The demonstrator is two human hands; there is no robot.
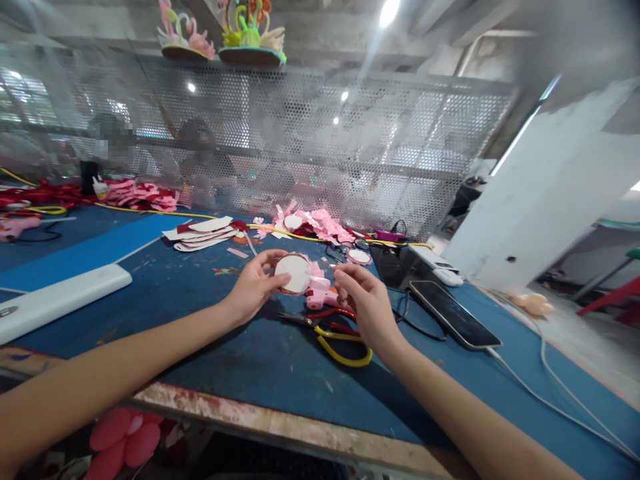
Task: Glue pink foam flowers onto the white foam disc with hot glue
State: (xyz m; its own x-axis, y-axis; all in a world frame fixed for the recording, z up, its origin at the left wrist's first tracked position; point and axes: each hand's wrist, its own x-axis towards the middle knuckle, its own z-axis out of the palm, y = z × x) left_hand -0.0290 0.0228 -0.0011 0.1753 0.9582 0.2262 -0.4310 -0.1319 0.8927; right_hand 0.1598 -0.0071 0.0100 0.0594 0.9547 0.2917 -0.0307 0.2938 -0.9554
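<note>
My left hand (257,285) is closed on a white round disc (293,274) with a reddish-brown rim, thumb on its face and fingers behind. To its right, my right hand (364,300) is raised with thumb and index finger pinched together; whatever they hold, if anything, is too small to make out. Between the hands lies a pink tool (320,297) that looks like a glue gun, partly hidden by the disc and pink pieces (316,272). Below my right hand, scissors (343,337) with red and yellow handles rest on the blue table (240,380).
White cut pieces (200,237) are stacked behind my left hand. Pink scraps (320,223) lie along a yellow cable at the back, before a perforated metal screen (320,147). A phone (453,313) with a charging cable lies right; a long white case (65,300) lies left.
</note>
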